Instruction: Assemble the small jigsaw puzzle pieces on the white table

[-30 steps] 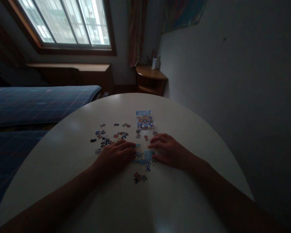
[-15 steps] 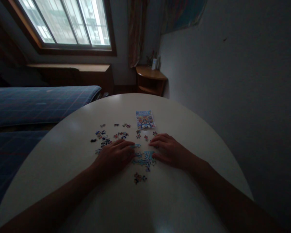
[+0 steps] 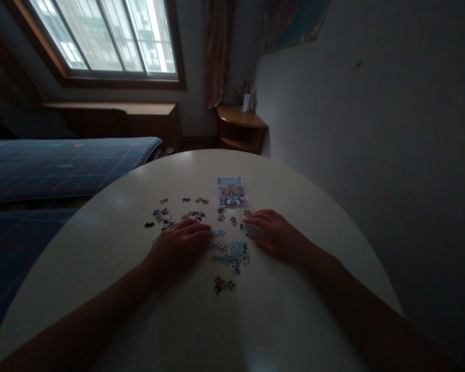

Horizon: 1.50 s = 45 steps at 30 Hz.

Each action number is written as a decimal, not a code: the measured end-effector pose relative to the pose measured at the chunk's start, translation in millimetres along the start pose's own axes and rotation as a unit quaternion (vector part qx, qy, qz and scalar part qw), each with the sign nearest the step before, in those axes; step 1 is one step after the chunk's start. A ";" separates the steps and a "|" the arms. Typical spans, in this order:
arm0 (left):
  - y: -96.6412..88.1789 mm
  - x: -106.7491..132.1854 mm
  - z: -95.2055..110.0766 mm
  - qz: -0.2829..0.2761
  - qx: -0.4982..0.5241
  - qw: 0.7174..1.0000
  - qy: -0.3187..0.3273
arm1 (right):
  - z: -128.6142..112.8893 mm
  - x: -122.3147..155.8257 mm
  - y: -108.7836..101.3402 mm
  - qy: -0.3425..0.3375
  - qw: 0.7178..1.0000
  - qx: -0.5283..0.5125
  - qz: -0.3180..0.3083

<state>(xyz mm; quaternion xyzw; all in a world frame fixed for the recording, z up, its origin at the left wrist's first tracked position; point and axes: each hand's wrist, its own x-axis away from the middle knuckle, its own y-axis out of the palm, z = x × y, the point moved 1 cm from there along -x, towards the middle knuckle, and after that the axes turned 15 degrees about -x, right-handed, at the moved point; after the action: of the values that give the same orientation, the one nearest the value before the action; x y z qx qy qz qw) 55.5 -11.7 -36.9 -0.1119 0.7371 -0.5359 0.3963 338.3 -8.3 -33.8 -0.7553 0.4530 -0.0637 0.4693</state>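
Observation:
On the round white table, my left hand (image 3: 181, 245) lies low with fingers stretched forward, the fingertips at the edge of a light-blue puzzle piece (image 3: 217, 233). Its thumb is hidden. My right hand (image 3: 274, 233) rests opposite, fingers loosely bent and apart from the thumb, touching or just beside small blue puzzle pieces (image 3: 249, 232). Between the hands and slightly nearer me sits a joined light-blue puzzle section (image 3: 238, 251) with an uneven edge. A small dark, multicoloured cluster of pieces (image 3: 221, 284) lies closer to me.
Loose puzzle pieces (image 3: 194, 215) are scattered beyond and left of my left hand. A colourful printed picture sheet (image 3: 232, 192) lies farther back on the table (image 3: 294, 310). A plaid-covered bed (image 3: 62, 160) stands to the left; a wall (image 3: 356, 129) runs along the right.
My right hand has drawn back a little to the right, uncovering blue pieces and the joined section's right side. My left hand has pulled slightly left, its thumb no longer showing.

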 end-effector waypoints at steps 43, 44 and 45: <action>-1.5 2.4 5.0 -0.035 0.059 0.993 0.101 | 0.9 -3.7 -0.6 0.080 0.997 -0.003 0.007; -1.5 2.4 5.2 -0.033 0.060 0.993 0.100 | 1.6 -3.5 -0.5 0.082 0.997 -0.002 0.007; -1.4 2.5 5.3 -0.030 0.061 0.993 0.099 | 2.4 -3.3 -0.5 0.082 0.997 -0.002 0.007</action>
<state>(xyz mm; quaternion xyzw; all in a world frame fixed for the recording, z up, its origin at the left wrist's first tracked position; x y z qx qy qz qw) 57.2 -17.4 -37.4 -0.0562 0.7352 -0.5995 0.3112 337.9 -4.2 -33.6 -0.7451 0.4954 -0.1216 0.4296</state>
